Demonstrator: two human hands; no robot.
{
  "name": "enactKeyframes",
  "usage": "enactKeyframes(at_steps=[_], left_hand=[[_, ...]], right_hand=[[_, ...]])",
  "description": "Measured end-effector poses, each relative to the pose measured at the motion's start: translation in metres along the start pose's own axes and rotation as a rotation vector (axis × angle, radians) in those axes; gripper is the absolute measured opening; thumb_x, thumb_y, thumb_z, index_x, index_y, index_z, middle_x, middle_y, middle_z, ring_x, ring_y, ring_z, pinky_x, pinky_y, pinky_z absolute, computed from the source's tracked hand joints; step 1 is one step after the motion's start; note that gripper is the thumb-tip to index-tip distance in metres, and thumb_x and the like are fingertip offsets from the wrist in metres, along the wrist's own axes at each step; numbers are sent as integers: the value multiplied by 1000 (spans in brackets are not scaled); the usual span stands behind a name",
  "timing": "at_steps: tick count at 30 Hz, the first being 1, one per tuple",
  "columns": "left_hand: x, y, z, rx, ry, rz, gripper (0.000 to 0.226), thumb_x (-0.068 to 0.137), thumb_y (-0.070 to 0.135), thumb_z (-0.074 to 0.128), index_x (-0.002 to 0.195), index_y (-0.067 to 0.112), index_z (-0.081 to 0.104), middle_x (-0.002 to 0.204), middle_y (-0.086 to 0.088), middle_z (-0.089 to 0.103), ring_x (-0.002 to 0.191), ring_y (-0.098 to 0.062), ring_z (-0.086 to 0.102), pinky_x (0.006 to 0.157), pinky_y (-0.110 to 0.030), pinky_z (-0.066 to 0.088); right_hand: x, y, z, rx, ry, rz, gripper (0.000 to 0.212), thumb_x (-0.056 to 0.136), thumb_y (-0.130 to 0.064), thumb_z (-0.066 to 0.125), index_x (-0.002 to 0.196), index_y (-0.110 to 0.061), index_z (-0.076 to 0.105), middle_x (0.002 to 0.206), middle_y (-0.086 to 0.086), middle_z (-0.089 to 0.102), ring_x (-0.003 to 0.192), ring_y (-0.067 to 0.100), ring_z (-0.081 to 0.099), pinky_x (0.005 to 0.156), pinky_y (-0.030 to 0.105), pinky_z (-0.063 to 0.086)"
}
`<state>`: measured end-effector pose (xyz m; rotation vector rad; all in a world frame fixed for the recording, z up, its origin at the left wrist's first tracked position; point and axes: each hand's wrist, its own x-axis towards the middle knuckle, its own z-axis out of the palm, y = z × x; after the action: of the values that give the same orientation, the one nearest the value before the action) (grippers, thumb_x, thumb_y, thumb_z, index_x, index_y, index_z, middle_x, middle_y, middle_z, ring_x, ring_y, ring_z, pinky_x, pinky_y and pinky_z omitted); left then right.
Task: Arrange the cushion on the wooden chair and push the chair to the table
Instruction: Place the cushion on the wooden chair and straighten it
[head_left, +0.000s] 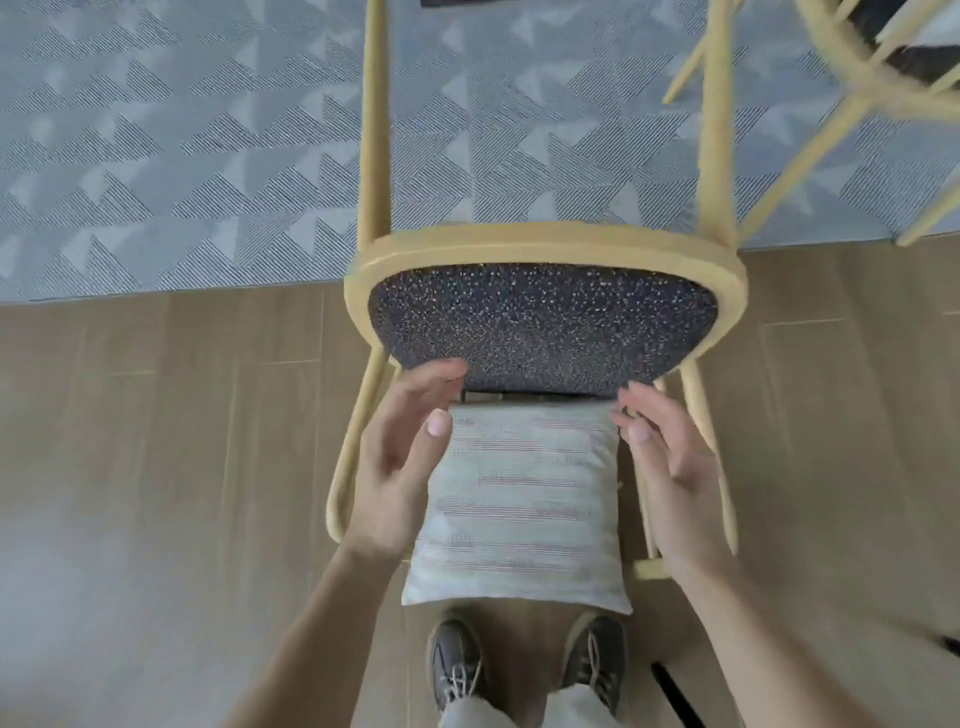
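Directly below the head camera, pale yellow wooden chair (545, 243) with a round, dark speckled seat pad (540, 322). Front legs out over a grey rug of striped triangles (182, 156), rear part above light wood-plank floor (156, 441).

At the near edge of the seat, square off-white cushion with faint red stripes (519, 499), standing on edge. Seemingly leaned against the chair's backrest, though hard to be sure from so steep an angle and with the motion blur.

Left hand (400, 467) at the cushion's left side, fingers straight and slightly spread, palm turned inward, overlapping the fabric edge, gripping nothing. Right hand (670, 467) just beside the cushion's right side, likewise flat and relaxed, palm inward, holding nothing. Contact with the fabric unclear on that side.

Beneath the cushion's near edge, pair of grey laced shoes (454, 670) on the floor, toes toward the chair. At upper right, part of a second pale wooden chair (857, 98) on the rug, heavily blurred.
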<state>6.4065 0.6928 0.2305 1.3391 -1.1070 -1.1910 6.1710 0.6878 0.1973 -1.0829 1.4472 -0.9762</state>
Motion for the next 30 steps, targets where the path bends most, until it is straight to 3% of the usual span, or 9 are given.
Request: enactKeyframes(at_steps=[4, 7, 9, 13, 15, 17, 20, 24, 30], left_hand=[[-11, -107, -1, 63, -8, -71, 71, 93, 74, 60, 136, 17, 63, 142, 1, 67, 141, -23, 57, 117, -36, 45], [-12, -185, -9, 133, -3, -94, 53, 95, 52, 59, 139, 22, 61, 144, 6, 65, 145, -19, 52, 122, -42, 41], [-9, -233, -14, 191, 5, -94, 52, 92, 51, 60, 141, 32, 59, 153, 4, 57, 152, -13, 44, 126, -41, 34], [0, -324, -20, 304, 24, -180, 80, 79, 64, 70, 151, 35, 50, 173, 3, 27, 163, -27, 22, 130, -55, 26], [3, -361, -19, 445, 8, -150, 102, 70, 77, 74, 158, 35, 43, 177, 0, 14, 165, -30, 13, 132, -48, 21], [6, -387, -18, 531, 55, -119, 108, 65, 80, 78, 160, 49, 36, 174, 17, 8, 163, -1, 6, 127, -29, 15], [9, -409, -24, 399, 104, -175, 112, 60, 69, 88, 154, 65, 26, 168, 30, 21, 158, 4, 21, 127, -31, 25], [14, -413, -36, 72, 107, -314, 105, 67, 38, 93, 156, 42, 38, 147, 8, 64, 135, -16, 63, 115, -52, 50], [6, -353, -37, -31, 43, -365, 78, 89, 14, 85, 153, 41, 49, 138, -7, 72, 125, -30, 71, 98, -42, 62]], right_hand=[[17, 109, 8, -96, 22, 57, 79, 85, -66, 53, 146, -16, 55, 146, -5, 58, 121, -20, 55, 89, -4, 41], [29, 181, 7, -99, 48, 135, 89, 80, -72, 59, 154, -25, 45, 155, -11, 49, 134, -13, 49, 97, 1, 40], [38, 226, 9, -102, 54, 174, 83, 87, -70, 66, 156, -36, 36, 158, -25, 40, 145, -4, 39, 106, 10, 35], [59, 306, 15, -195, 26, 188, 98, 87, -43, 78, 164, -29, 19, 123, -70, 31, 122, -38, 34, 103, 5, 36], [68, 335, 12, -212, 30, 213, 104, 79, -44, 81, 163, -39, 20, 139, -60, 33, 130, -29, 37, 111, 22, 35], [74, 355, 6, -192, 62, 266, 84, 73, -53, 82, 149, -47, 46, 150, -25, 53, 132, -9, 53, 109, 35, 44], [80, 366, 1, -142, 49, 408, 71, 60, -77, 83, 120, -43, 69, 120, -11, 74, 95, -10, 72, 87, 31, 55], [81, 360, 0, -64, 9, 460, 82, 58, -68, 85, 132, -41, 60, 118, -13, 77, 102, 10, 77, 87, 40, 59], [64, 306, -6, -87, 20, 581, 109, 51, -83, 84, 147, -47, 47, 138, -15, 67, 127, 20, 66, 110, 56, 50]])
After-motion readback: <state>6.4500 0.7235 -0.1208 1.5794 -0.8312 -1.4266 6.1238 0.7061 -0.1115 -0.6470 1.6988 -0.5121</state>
